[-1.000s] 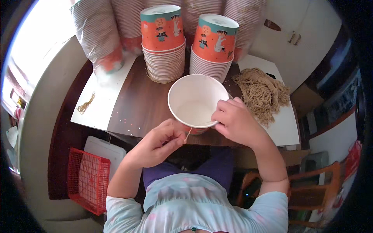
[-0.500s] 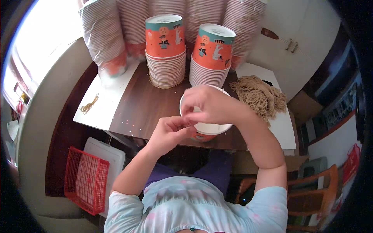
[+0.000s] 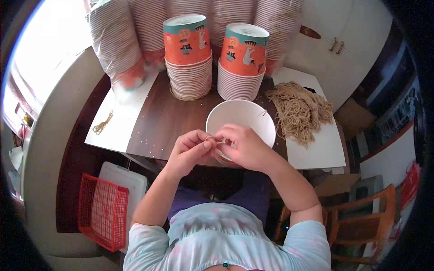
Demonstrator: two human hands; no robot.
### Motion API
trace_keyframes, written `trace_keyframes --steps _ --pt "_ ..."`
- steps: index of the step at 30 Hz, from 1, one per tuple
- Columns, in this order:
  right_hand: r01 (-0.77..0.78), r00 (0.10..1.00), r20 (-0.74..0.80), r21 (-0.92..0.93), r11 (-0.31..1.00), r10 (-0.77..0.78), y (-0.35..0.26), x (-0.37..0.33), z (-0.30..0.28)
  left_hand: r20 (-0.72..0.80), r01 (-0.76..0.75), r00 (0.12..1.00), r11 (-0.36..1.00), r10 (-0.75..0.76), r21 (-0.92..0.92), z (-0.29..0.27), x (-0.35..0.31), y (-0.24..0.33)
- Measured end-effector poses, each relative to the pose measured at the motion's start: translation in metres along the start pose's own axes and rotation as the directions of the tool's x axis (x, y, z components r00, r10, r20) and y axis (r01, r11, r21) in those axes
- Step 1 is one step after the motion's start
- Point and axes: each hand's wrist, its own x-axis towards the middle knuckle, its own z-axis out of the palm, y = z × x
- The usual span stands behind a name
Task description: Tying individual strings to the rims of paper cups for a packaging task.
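Observation:
A paper bucket (image 3: 239,113), white inside with an orange printed outside, stands open side up at the table's near edge. At its near left rim my left hand (image 3: 186,152) pinches a thin tan cord (image 3: 210,139) between thumb and forefinger. Close beside it, my right hand (image 3: 242,145) has its fingertips pinched together at the same cord, partly over the bucket's opening. A short piece of cord (image 3: 263,113) shows at the bucket's right rim. The fingers hide part of the near rim and the cord's ends.
Two upside-down stacks of printed buckets, left (image 3: 186,43) and right (image 3: 244,52), stand behind. Plastic-wrapped stacks (image 3: 113,45) line the back. A tan cord heap (image 3: 300,110) lies right, a small cord bundle (image 3: 103,123) left. Below left is a red basket (image 3: 103,210).
My right hand has come down and nearer from above the bucket's opening to the near rim, beside my left hand. More of the bucket's inside now shows.

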Motion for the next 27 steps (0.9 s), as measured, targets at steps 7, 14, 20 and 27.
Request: trace_keyframes --steps 7,14,20,27 --pt "-0.027 0.872 -0.424 -0.541 0.841 -0.245 -0.035 -0.012 -0.003 -0.044 -0.005 0.999 1.0 0.004 -0.017 -0.007 -0.009 0.003" --pt "-0.059 0.985 -0.169 -0.225 0.972 0.021 -0.028 -0.018 0.008 -0.038 0.048 0.998 0.998 -0.05 -0.041 -0.004 -0.005 0.008" --pt "-0.142 0.982 -0.098 0.167 0.976 0.16 -0.024 0.0 0.007 0.017 0.088 0.996 0.995 -0.088 -0.042 -0.007 -0.004 0.014" --pt "0.018 0.936 -0.327 -0.328 0.945 -0.131 -0.054 -0.022 0.031 -0.186 -0.012 0.955 0.654 0.233 0.757 0.023 -0.037 0.028"
